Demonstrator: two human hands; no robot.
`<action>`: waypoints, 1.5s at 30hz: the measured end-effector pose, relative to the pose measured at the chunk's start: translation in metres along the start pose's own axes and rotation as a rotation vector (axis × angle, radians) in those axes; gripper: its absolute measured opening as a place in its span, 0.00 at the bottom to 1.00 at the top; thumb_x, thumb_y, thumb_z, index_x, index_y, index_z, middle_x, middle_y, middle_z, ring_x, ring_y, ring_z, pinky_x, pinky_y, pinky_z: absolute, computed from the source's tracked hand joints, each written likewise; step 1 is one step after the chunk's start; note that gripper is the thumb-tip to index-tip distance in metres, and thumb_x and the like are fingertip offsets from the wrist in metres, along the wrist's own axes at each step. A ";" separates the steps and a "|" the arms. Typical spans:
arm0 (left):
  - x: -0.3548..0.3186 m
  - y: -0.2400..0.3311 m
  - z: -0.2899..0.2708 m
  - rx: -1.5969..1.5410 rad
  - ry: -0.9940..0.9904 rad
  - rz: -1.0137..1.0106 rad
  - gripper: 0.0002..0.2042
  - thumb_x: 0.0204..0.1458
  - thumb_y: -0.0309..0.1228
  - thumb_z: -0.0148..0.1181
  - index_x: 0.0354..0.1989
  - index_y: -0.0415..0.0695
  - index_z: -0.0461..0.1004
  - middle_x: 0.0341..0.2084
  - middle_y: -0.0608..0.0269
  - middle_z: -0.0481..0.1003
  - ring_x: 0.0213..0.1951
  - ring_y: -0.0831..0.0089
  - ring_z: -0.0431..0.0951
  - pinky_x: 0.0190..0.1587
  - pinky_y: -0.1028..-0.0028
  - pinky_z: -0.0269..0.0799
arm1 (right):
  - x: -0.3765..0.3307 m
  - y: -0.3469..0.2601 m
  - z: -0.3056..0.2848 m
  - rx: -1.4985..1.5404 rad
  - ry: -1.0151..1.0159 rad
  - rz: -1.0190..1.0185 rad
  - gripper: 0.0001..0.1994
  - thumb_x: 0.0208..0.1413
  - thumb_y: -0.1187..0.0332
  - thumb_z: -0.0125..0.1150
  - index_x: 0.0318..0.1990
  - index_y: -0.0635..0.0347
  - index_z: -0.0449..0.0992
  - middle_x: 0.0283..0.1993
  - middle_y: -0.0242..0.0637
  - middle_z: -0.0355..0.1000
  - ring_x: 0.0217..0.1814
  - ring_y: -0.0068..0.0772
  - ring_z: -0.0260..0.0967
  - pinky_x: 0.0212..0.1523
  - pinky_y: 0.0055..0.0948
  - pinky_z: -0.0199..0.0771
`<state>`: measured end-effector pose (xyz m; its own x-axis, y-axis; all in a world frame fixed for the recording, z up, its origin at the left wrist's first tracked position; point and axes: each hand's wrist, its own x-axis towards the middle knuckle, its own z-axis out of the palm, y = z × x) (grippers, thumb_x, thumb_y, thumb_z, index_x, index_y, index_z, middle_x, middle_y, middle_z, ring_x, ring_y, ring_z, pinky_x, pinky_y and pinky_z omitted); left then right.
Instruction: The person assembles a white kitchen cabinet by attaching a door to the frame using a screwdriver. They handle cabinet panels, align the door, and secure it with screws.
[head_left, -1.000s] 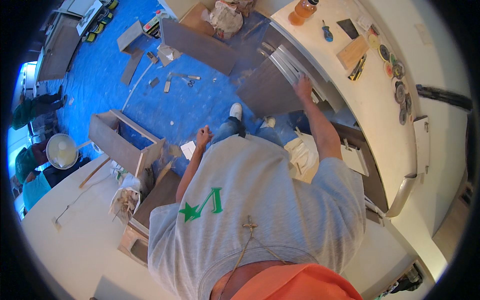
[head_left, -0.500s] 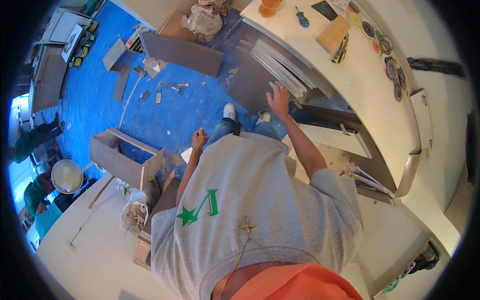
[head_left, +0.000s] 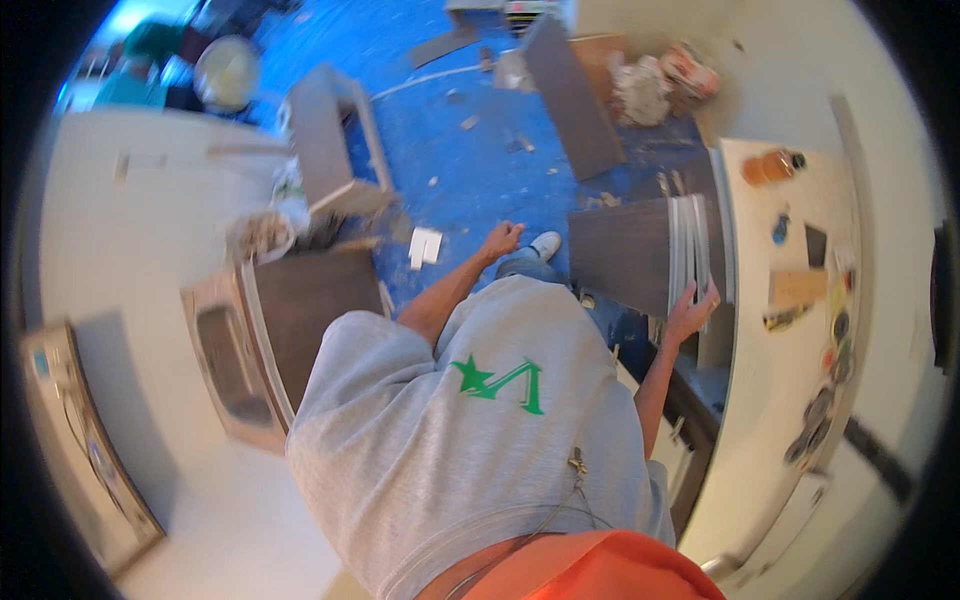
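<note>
My right hand (head_left: 692,312) is at the near end of several upright panels with pale edges (head_left: 688,235), its thumb and fingers apart against those edges. A broad dark brown panel face (head_left: 618,250) shows to the left of them. My left hand (head_left: 502,240) hangs in front of my body over the blue floor covering, its fingers curled in and nothing visible in them. Some white flat pieces (head_left: 424,247) lie on the floor to its left. My white shoe (head_left: 546,245) shows just beside that hand.
A pale counter (head_left: 750,230) on the right bears an orange bottle (head_left: 770,167), a wood block (head_left: 798,287) and several discs. An open brown cabinet frame (head_left: 325,140) stands at left, above a bag of scraps (head_left: 262,235). A long dark panel (head_left: 572,100) leans at the back.
The view has swung round, so the counter now stands upright along the right. My right hand has come down onto the panel edges. My left hand stays curled in front of my body.
</note>
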<state>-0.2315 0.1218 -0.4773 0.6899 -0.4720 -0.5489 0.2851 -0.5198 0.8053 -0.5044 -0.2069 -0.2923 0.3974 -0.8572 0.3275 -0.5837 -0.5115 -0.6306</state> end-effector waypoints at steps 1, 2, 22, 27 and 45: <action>-0.012 -0.005 0.000 -0.018 0.037 -0.028 0.24 0.61 0.52 0.54 0.31 0.40 0.75 0.24 0.59 0.77 0.25 0.71 0.76 0.28 0.68 0.71 | -0.004 0.002 0.001 -0.004 -0.095 0.023 0.21 0.65 0.64 0.56 0.60 0.70 0.69 0.57 0.56 0.68 0.62 0.54 0.64 0.63 0.46 0.62; -0.019 -0.008 0.000 -0.040 0.064 -0.003 0.24 0.61 0.52 0.54 0.30 0.40 0.75 0.24 0.59 0.76 0.25 0.71 0.76 0.28 0.68 0.70 | -0.010 0.003 0.007 -0.004 -0.154 0.024 0.21 0.66 0.64 0.55 0.60 0.70 0.68 0.57 0.55 0.68 0.61 0.54 0.64 0.63 0.46 0.62; -0.176 -0.104 -0.036 -0.026 0.293 -0.342 0.25 0.60 0.50 0.54 0.19 0.40 0.74 0.15 0.59 0.72 0.19 0.69 0.74 0.21 0.65 0.68 | -0.107 0.049 0.084 0.350 -0.656 0.186 0.29 0.56 0.71 0.64 0.65 0.63 0.63 0.58 0.52 0.66 0.51 0.46 0.73 0.50 0.38 0.76; -0.083 -0.047 -0.066 -0.072 0.226 -0.188 0.21 0.62 0.50 0.54 0.37 0.40 0.72 0.26 0.63 0.73 0.27 0.71 0.77 0.27 0.70 0.73 | -0.115 0.083 0.079 0.130 -0.605 0.241 0.32 0.53 0.69 0.67 0.65 0.66 0.63 0.54 0.51 0.69 0.51 0.48 0.73 0.50 0.40 0.75; -0.091 -0.132 -0.147 -0.316 0.399 -0.316 0.20 0.62 0.45 0.53 0.22 0.45 0.71 0.15 0.66 0.70 0.18 0.74 0.74 0.21 0.70 0.69 | -0.114 -0.015 0.251 0.342 -0.947 0.266 0.31 0.55 0.66 0.67 0.65 0.67 0.63 0.38 0.41 0.77 0.34 0.26 0.74 0.36 0.29 0.76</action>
<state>-0.2338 0.3378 -0.5005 0.7187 0.0068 -0.6953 0.6591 -0.3251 0.6781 -0.3632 -0.0866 -0.4966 0.7646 -0.4669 -0.4443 -0.5607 -0.1420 -0.8157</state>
